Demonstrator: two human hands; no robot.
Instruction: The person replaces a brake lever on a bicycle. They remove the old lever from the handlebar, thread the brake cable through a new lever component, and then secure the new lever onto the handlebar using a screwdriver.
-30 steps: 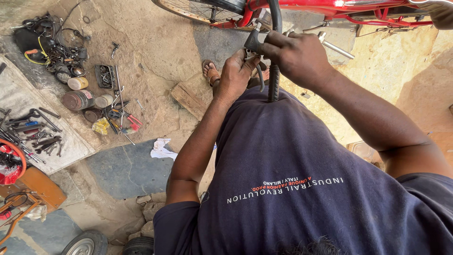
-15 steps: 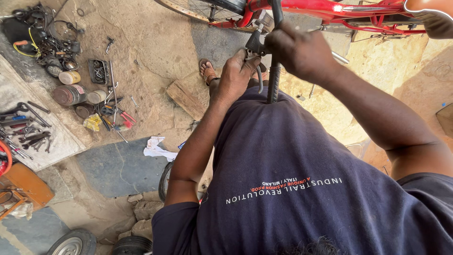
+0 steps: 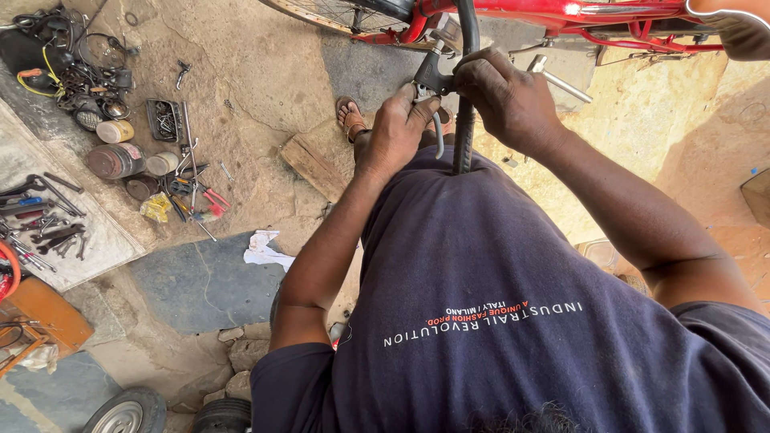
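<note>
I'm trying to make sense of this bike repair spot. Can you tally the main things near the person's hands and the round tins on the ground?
Hands: 2, left hand and right hand
Black handlebar: 1
Brake lever: 1
Red bike frame: 1
Round tins: 3, small tin, big tin, pale tin
Wood block: 1
White rag: 1
Total: 10

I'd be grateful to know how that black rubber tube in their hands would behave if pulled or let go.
The black rubber tube probably flexes easily, since it curves over the red bicycle frame. Gripped by the right hand, it likely sags if released, and looks light.
</note>
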